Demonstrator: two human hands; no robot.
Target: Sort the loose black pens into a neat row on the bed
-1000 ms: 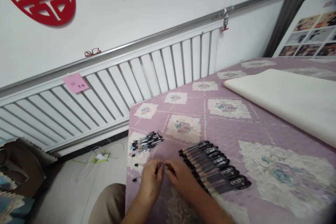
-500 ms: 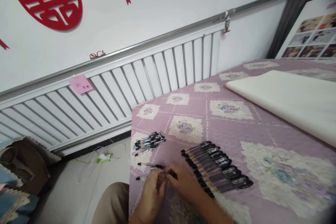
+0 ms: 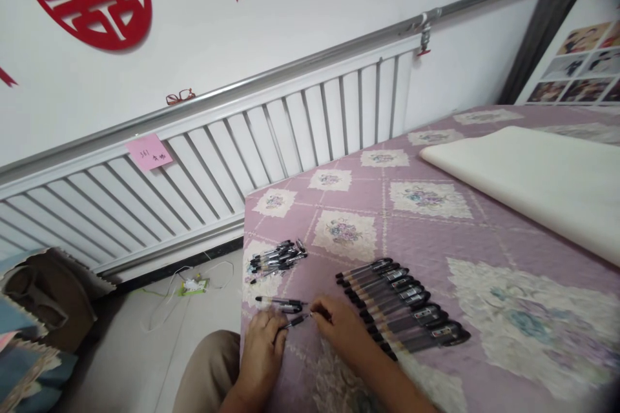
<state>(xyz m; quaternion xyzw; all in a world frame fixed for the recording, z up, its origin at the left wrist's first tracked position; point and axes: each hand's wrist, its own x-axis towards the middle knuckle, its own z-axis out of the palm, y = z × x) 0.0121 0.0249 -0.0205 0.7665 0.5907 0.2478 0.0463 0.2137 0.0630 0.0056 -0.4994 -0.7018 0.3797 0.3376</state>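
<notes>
My left hand (image 3: 264, 339) is closed around a black pen (image 3: 295, 321), whose dark end points right out of the fingers. Just to the right, my right hand (image 3: 333, 321) makes a pinch close to that end. A tiny pale bit shows at its fingertips, too small to name. Beyond my left hand lie a couple of loose pens (image 3: 278, 301). A row of capped black gel pens (image 3: 387, 290) lies side by side to the right of my right hand. Farther back on the left is a small pile of pen parts or short pens (image 3: 278, 255).
The pens lie on a purple floral quilted cover (image 3: 353, 193). A folded cream sheet (image 3: 533, 174) lies on it at the right. Behind runs a white radiator (image 3: 281, 135) with a pink note (image 3: 151, 151). My knee (image 3: 213, 368) is at the left edge.
My hands have moved apart: the left has shifted left and the right slightly right. The black pen in my left hand now shows between them.
</notes>
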